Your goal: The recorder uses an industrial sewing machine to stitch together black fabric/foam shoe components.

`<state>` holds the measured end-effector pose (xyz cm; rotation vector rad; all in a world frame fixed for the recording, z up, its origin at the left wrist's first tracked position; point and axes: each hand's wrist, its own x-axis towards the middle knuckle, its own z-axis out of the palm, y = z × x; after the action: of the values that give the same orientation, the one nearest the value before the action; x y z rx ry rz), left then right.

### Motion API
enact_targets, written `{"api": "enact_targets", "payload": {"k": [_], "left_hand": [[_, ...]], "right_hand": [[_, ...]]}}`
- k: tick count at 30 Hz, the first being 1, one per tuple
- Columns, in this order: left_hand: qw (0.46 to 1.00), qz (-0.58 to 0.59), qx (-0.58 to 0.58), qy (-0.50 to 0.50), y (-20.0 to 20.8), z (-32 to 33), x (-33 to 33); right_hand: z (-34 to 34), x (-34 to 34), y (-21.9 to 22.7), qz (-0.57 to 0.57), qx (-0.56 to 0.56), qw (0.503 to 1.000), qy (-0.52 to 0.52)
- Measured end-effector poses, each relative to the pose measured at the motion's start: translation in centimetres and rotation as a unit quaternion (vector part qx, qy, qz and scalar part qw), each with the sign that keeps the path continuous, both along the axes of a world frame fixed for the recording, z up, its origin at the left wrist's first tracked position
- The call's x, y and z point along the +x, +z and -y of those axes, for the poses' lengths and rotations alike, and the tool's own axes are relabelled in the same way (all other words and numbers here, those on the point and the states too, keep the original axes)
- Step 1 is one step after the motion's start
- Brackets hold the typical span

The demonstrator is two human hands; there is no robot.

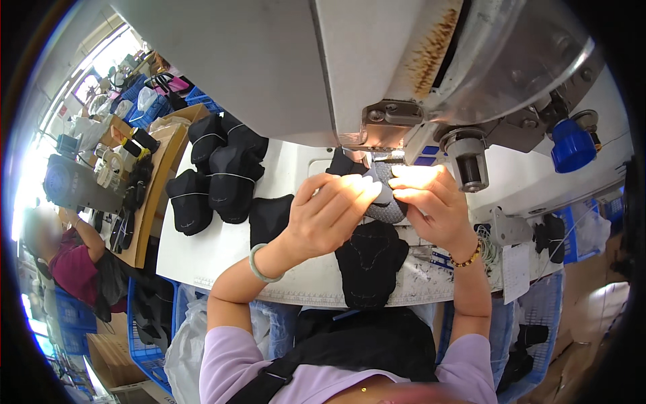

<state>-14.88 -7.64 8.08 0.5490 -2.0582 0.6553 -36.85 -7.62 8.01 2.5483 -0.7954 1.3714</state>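
Under the head of a sewing machine (pixel 390 118), both my hands meet at a curved grey textured fabric piece (pixel 385 213) with black parts joined to it. My left hand (pixel 330 212) is closed, fingertips pinched on the grey piece's left side. From the other side my right hand (pixel 437 205) grips its right edge between thumb and fingers. The machine's lamp lights the fingertips brightly, and the needle area is partly hidden. Just below my hands a black shaped fabric piece (pixel 370 262) lies at the table's front edge. Another black piece (pixel 269 219) rests beside my left wrist.
Several tied bundles of black fabric pieces (pixel 232 175) stand on the white table (pixel 202 259) at left. A blue knob (pixel 572 145) sits on the machine at right. Blue crates (pixel 538 316) flank me below the table. Farther left, a person in a maroon shirt (pixel 77 262) works.
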Motion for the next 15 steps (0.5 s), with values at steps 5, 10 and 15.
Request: {"api": "enact_targets", "payload": {"k": [5,10,15], "left_hand": [[1.0,-0.015,0.004,-0.018,0.4,0.7,0.1],[0.999,-0.012,0.029,-0.035,0.6,1.3,0.6],[0.995,-0.013,0.059,-0.077,0.2,2.6,1.4]], "right_hand": [[0.2,0.5,0.3,0.011,-0.022,1.0,-0.007],[-0.5,0.8,0.4,-0.015,-0.022,0.999,-0.028],[-0.7,2.3,-0.2,-0.037,-0.098,0.991,-0.085]]}}
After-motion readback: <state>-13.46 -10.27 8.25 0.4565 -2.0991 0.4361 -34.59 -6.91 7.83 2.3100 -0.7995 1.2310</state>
